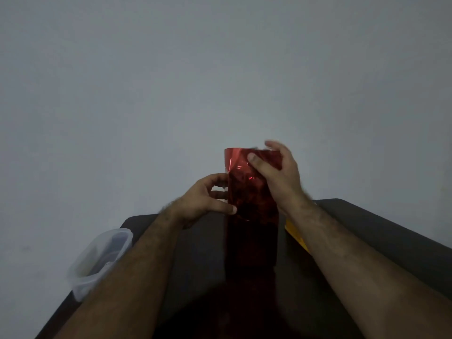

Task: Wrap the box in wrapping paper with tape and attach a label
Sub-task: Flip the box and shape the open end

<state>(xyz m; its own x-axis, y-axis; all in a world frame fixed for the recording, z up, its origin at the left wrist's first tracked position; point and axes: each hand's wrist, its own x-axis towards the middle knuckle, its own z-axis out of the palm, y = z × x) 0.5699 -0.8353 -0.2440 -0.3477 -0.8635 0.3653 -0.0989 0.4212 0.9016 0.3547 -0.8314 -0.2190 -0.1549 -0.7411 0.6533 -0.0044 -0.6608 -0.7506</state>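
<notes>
A tall box stands upright on the dark table, covered in shiny red wrapping paper that rises past its top as a loose open sleeve. My left hand grips the left side at mid height, thumb on the front. My right hand closes over the paper's upper right part, its thumb pressing the front and its fingers curled over the rim. No tape or label can be made out in the dim light.
A clear plastic container sits at the table's left edge. A yellow flat item lies on the table right of the box, partly hidden by my right forearm. A plain grey wall fills the background.
</notes>
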